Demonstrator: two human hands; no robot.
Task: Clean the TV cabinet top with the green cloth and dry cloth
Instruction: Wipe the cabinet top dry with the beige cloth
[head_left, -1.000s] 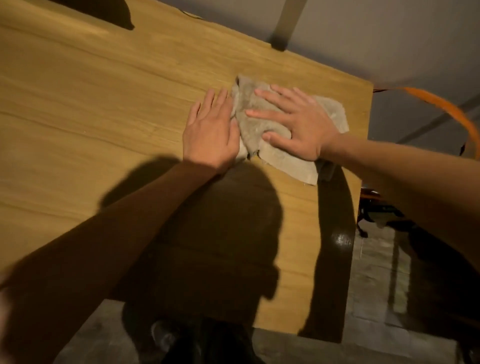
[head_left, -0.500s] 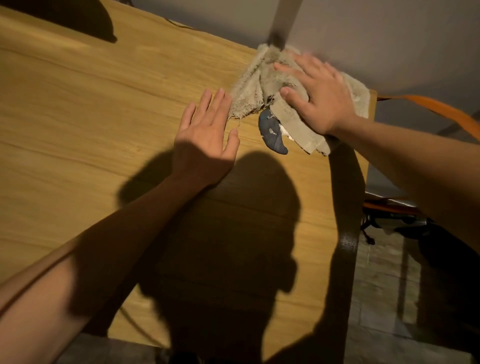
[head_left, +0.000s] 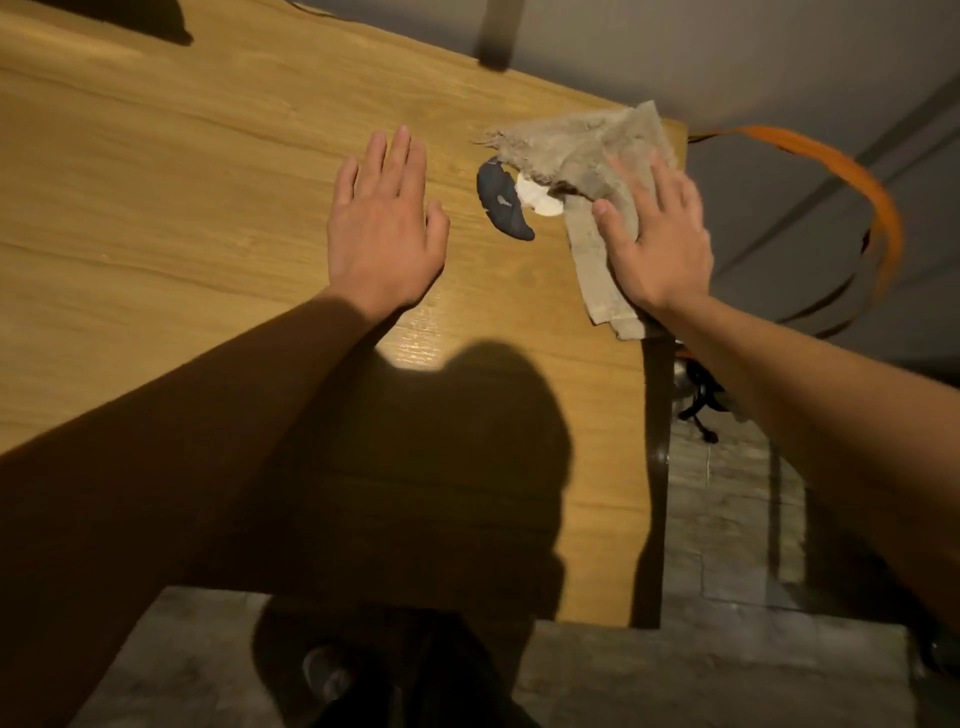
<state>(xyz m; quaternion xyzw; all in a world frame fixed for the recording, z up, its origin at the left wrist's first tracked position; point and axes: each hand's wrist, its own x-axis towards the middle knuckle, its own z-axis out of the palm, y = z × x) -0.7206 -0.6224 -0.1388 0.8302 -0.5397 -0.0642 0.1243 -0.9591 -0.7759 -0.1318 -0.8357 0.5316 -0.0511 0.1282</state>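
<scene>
A crumpled beige-grey cloth (head_left: 582, 150) lies near the far right corner of the wooden cabinet top (head_left: 156, 182). My right hand (head_left: 654, 234) presses flat on the cloth's right part, fingers spread, close to the cabinet's right edge. My left hand (head_left: 387, 228) rests flat on the bare wood to the left of the cloth, fingers together, holding nothing. A dark blue curved piece (head_left: 504, 205) and a small white disc (head_left: 540, 197) lie on the wood between the hands, partly under the cloth's frayed edge. No green cloth is visible.
The cabinet's right edge (head_left: 657, 441) drops to a tiled floor (head_left: 727, 519). An orange strap (head_left: 852, 176) curves in the air past the right edge. A grey wall (head_left: 727, 57) runs behind the cabinet. My shadow covers the near part of the top.
My right hand slid the cloth away from the left hand, to the far right corner, then back along the right edge. The dark piece and white disc came into sight. The left hand stayed flat.
</scene>
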